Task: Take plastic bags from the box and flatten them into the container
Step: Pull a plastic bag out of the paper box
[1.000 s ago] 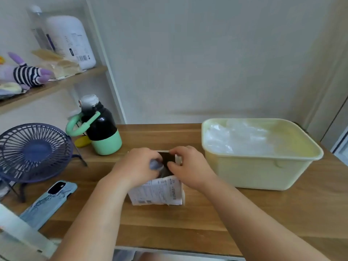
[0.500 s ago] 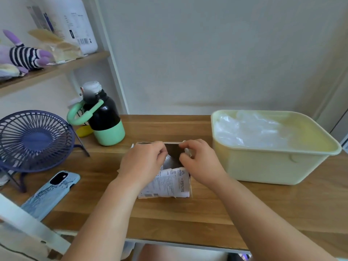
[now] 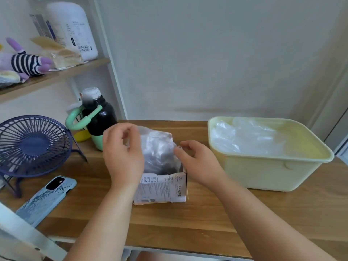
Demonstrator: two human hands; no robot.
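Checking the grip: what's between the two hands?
A clear plastic bag, sticking out of the box; left hand and right hand each pinch an edge. Head view.

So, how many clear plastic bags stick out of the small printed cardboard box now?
1: the clear plastic bag rises from the small printed cardboard box, pinched by the left hand and the right hand. More may lie hidden inside the box.

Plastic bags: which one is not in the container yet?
The plastic bag pinched between left hand and right hand over the box; the other bags lie in the yellow container.
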